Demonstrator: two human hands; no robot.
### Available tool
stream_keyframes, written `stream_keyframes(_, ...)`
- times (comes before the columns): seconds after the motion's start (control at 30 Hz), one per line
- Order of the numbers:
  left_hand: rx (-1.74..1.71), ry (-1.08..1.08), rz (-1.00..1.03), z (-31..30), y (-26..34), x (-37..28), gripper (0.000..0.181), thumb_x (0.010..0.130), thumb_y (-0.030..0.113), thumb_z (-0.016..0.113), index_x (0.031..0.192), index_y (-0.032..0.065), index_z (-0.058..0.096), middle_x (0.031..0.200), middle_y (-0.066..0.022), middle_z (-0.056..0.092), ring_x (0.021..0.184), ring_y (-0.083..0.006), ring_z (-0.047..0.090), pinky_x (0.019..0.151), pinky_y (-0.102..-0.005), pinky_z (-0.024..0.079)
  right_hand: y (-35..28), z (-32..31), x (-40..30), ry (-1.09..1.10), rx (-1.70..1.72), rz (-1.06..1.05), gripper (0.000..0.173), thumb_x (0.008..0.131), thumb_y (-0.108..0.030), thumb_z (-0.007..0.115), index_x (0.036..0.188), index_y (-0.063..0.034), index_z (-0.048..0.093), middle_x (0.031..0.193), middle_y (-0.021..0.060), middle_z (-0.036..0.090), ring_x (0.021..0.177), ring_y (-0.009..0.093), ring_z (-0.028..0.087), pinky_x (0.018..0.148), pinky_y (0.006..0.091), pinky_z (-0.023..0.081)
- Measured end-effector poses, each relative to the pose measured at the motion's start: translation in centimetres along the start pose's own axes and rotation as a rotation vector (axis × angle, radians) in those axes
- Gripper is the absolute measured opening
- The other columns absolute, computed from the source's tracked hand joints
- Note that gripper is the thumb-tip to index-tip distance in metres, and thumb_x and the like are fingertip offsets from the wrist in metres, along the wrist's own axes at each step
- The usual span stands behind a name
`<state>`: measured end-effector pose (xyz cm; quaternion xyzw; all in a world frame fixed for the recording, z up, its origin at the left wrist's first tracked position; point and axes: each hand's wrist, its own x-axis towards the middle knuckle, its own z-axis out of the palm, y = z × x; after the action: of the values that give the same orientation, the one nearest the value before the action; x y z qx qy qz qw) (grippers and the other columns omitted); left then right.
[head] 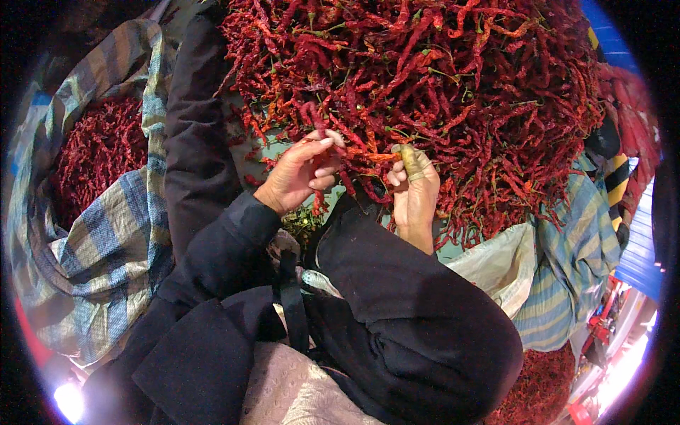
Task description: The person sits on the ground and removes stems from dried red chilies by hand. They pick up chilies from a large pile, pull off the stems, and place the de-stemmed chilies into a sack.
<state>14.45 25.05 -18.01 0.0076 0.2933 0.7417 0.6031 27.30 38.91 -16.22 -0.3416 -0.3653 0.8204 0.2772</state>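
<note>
A large heap of dried red chili peppers (404,79) spreads before me, many with green or brown stems. My left hand (305,170) holds several dried chilies, one standing up between thumb and fingers and others hanging beneath the palm. My right hand (414,180), its thumb wrapped in a yellowish covering, pinches the end of an orange-red chili (374,156) that stretches between both hands. Both hands are at the near edge of the heap. Below my left hand lies a small pile of greenish-yellow stems (303,222).
A checked woven sack (117,212) holding dried chilies (101,154) stands at left. My legs flank the stem pile. At right are a white sack (496,260), a blue striped cloth (563,303) and more red chilies (542,388) lower down.
</note>
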Motion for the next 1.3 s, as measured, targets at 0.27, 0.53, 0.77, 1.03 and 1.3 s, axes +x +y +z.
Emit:
stream_keyframes(0.27, 0.019, 0.164, 0.185, -3.0, 2.5, -0.2, 0.023, 0.089, 0.026, 0.046, 0.07, 0.0125, 0.043, 0.074, 0.0014, 0.045, 0.058, -0.0072, 0.034, 0.044, -0.0199, 0.025, -2.0, -0.6, 0.2, 0.061, -0.285, -0.079, 0.012, 0.084, -0.012, 0.059, 0.082, -0.0009, 0.056, 0.057, -0.0014, 0.046, 0.045, 0.003, 0.034, 0.04, 0.0182, 0.027)
stream_keyframes(0.53, 0.582, 0.009, -0.095, 2.5, -0.1, 1.0, 0.021, 0.091, 0.025, 0.048, 0.101, 0.0078, 0.056, 0.069, 0.0057, 0.048, 0.054, -0.002, 0.041, 0.044, -0.0178, 0.032, -1.1, 2.4, 0.2, -0.144, -0.508, 0.025, 0.014, 0.08, -0.013, 0.064, 0.08, -0.0026, 0.056, 0.059, -0.0022, 0.048, 0.046, 0.002, 0.037, 0.04, 0.017, 0.026)
stream_keyframes(0.77, 0.445, 0.11, -0.067, 3.2, -0.7, 0.5, 0.021, 0.091, 0.028, 0.048, 0.097, 0.0083, 0.051, 0.073, 0.0041, 0.052, 0.061, -0.0061, 0.052, 0.05, -0.0206, 0.047, -0.2, 3.1, 0.5, -0.171, -0.323, 0.132, 0.014, 0.083, -0.013, 0.06, 0.072, -0.0069, 0.053, 0.056, -0.0035, 0.044, 0.045, 0.002, 0.033, 0.039, 0.0174, 0.025)
stream_keyframes(1.03, 0.654, -0.009, 0.244, 1.4, -0.4, -0.7, 0.016, 0.091, 0.017, 0.048, 0.1, 0.004, 0.052, 0.083, 0.0021, 0.053, 0.071, -0.0035, 0.047, 0.062, -0.018, 0.039, 0.7, 1.2, -0.5, -0.446, 0.179, 0.539, 0.013, 0.086, -0.016, 0.053, 0.079, -0.0047, 0.055, 0.055, -0.0034, 0.044, 0.044, 0.005, 0.037, 0.04, 0.0187, 0.027)
stream_keyframes(1.3, 0.535, 0.295, 0.169, -2.6, 4.6, -3.1, 0.013, 0.09, 0.019, 0.044, 0.086, 0.0076, 0.049, 0.068, 0.0035, 0.046, 0.056, -0.0017, 0.037, 0.046, -0.0159, 0.026, -0.5, 0.1, 0.5, -0.576, -1.143, -0.246, 0.021, 0.075, -0.01, 0.06, 0.095, -0.0039, 0.06, 0.091, 0.0119, 0.06, 0.079, 0.025, 0.06, 0.069, 0.0324, 0.047)
